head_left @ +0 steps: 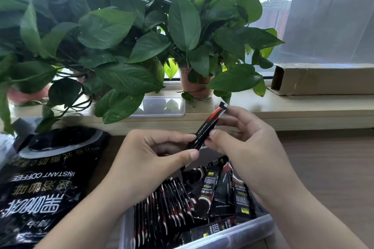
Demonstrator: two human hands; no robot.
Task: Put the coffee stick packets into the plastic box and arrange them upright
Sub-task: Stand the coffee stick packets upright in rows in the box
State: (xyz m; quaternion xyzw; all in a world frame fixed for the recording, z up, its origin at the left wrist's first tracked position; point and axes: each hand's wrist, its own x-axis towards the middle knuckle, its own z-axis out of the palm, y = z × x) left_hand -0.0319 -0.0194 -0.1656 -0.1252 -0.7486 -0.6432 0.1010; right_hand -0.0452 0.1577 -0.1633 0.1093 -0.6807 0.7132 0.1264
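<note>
Glossy black-red coffee stick (206,127) | pinched by left hand (149,159), right hand (242,137) | above clear plastic box (232,234)

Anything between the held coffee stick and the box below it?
Nothing separate visible. Both hands, left hand and right hand, hold the stick above the plastic box. The box already holds many packets, so free slots look tight.

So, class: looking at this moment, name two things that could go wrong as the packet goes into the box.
1. Both hands pinch one coffee packet by its edges above the plastic box; it may slip.
2. The upright row sits beside loosely tilted packets; pushing another in could topple them.
</note>
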